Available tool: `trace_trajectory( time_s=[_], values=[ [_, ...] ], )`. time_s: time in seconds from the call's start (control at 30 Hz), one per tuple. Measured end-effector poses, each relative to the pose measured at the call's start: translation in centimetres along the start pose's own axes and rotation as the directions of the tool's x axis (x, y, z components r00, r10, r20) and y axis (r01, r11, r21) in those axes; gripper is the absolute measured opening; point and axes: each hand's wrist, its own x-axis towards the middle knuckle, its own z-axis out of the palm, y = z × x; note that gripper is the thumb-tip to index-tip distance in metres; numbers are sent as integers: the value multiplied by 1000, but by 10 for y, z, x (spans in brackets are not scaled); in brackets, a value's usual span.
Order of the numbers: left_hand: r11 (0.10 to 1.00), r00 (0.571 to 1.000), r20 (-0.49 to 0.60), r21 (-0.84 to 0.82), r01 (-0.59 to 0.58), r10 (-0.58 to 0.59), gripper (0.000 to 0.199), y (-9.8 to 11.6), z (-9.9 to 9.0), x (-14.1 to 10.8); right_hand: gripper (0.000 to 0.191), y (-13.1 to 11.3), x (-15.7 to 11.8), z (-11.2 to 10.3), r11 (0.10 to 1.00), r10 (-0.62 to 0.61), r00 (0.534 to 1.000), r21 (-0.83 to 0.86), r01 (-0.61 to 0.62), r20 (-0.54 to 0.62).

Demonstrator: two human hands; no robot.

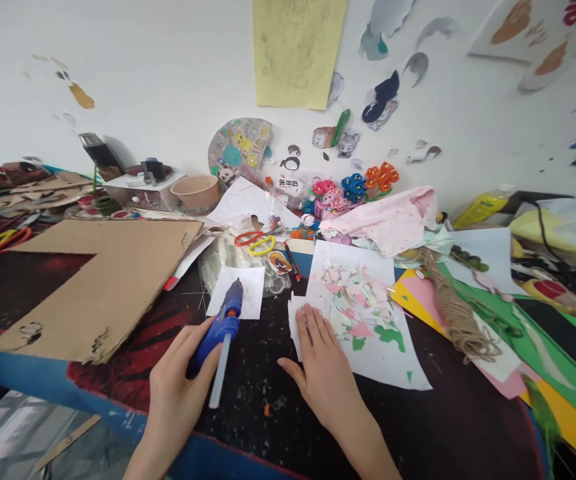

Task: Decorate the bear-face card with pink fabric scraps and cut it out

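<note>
My left hand (181, 377) is wrapped round a blue hot glue gun (221, 327), with a pale glue stick (219, 373) poking out of its back. The gun's nozzle lies over a small white paper square (252, 283) on the dark tabletop. My right hand (321, 360) rests flat, fingers stretched out, on the left edge of white paper sheets (401, 377). Pink, green and white paper scraps (358, 300) are scattered over the sheets, just beyond and right of my fingers.
Cut cardboard (113, 280) covers the table's left side. Scissors (263, 245), a brown bowl (195, 193) and colourful craft flowers (353, 187) stand toward the wall. Twine (458, 320), a black phone (563, 337) and coloured paper lie at the right.
</note>
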Motion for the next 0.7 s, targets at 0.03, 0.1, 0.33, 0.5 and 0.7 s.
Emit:
trace_trajectory(
  time_s=[0.03,0.1,0.33,0.5,0.7],
  values=[
    [999,1000,-12,48,-25,25,32,-3,2,0,85,0,1,0,1000,2,1000,-2,-2,5],
    [987,997,-17,148,-67,70,34,-7,7,2,86,0,5,1,1000,14,1000,-8,-14,5],
    [909,985,16,383,-162,169,41,-21,29,10,85,-1,14,10,999,35,992,10,-34,-119],
    [894,981,61,404,-192,183,40,-27,35,14,73,-5,8,21,997,35,962,-56,-52,-270],
    [885,987,28,438,-155,159,40,-26,39,15,64,-5,5,26,991,-24,913,-128,-32,-408]
  ],
)
